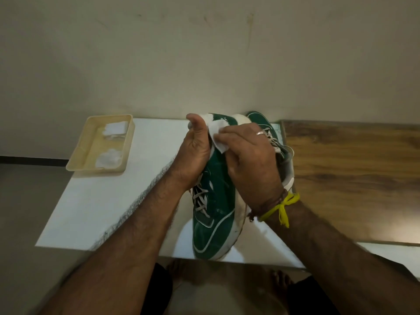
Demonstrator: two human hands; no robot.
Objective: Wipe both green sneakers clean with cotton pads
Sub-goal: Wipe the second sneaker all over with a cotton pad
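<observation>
- Head view, landmark: white rectangular tabletop (95,201).
- Green suede sneaker with white sole and grey laces (216,212): lifted over the right part of the tabletop, tilted on its side, toe toward the person, heel away.
- Left hand (193,151): curled round the heel end of that sneaker, thumb up, steadying it.
- Right hand (250,160): fingers pinching a white folded cotton pad (217,135) and pressing it to the upper near the heel.
- Second green sneaker (263,123): at the far right edge of the tabletop, mostly hidden behind the right hand.
- Cream plastic tray (77,158): far left corner of the tabletop, holding spare white cotton pads (113,130).
- Step in hand, judged: wiping the first sneaker's heel and side.
- Next move, judged: stroke the pad toward the toe while the left hand keeps a firm grip; then a fresh pad for the second sneaker.
</observation>
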